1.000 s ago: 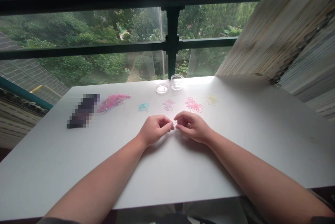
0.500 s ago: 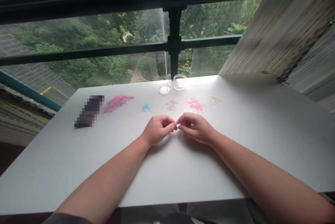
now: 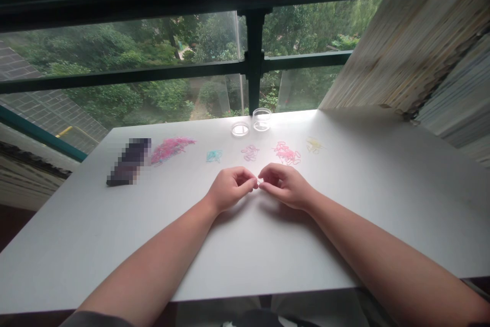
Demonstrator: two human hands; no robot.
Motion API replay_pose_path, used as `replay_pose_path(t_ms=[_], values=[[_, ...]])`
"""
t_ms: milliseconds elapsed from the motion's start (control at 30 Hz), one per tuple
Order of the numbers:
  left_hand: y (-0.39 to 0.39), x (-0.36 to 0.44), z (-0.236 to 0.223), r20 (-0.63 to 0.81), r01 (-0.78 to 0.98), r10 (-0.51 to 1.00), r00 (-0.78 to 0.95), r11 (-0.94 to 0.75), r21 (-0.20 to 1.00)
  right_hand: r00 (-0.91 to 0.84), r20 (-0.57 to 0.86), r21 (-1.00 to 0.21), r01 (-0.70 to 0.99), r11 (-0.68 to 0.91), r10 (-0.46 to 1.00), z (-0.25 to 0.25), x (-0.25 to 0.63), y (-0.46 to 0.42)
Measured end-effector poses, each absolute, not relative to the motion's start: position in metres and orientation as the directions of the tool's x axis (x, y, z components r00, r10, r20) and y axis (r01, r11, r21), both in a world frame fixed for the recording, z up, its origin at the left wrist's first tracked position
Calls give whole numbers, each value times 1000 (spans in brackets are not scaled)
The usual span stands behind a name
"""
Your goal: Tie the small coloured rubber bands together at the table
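Note:
My left hand [image 3: 234, 187] and my right hand [image 3: 288, 185] meet fingertip to fingertip above the middle of the white table. Between them shows a thin pale loop, which looks like a small rubber band [image 3: 260, 180]; the fingertips mostly cover it. The left thumb and forefinger are pinched on it, and the right thumb and forefinger curl round its other side. Just beyond the hands lie small piles of rubber bands: turquoise [image 3: 214, 156], pale pink [image 3: 250, 152], deeper pink [image 3: 287, 153] and yellow [image 3: 315, 145].
A larger mixed pile of mostly pink bands [image 3: 173, 149] lies at the left, beside a pixelated dark object [image 3: 129, 161]. Toward the window stand a transparent round jar [image 3: 262, 120] and its lid [image 3: 240, 129]. A curtain [image 3: 367, 41] hangs at the right of the white table [image 3: 115, 225].
The right fingertips have parted slightly, and more of the pale loop shows between the hands. Otherwise both hands keep their place; the whole view has shifted slightly.

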State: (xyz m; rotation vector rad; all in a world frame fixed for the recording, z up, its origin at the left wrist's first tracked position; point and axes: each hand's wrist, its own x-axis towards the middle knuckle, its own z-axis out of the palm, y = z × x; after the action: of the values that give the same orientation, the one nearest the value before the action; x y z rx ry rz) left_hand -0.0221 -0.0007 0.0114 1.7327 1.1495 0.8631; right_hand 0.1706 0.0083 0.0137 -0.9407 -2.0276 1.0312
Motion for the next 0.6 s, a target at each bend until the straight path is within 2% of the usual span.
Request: replay_pose_path(t_ms=[600], values=[[-1, -22, 14, 83, 348, 937, 340, -207, 914, -524, 257, -834, 305, 460, 812, 13, 170, 8]])
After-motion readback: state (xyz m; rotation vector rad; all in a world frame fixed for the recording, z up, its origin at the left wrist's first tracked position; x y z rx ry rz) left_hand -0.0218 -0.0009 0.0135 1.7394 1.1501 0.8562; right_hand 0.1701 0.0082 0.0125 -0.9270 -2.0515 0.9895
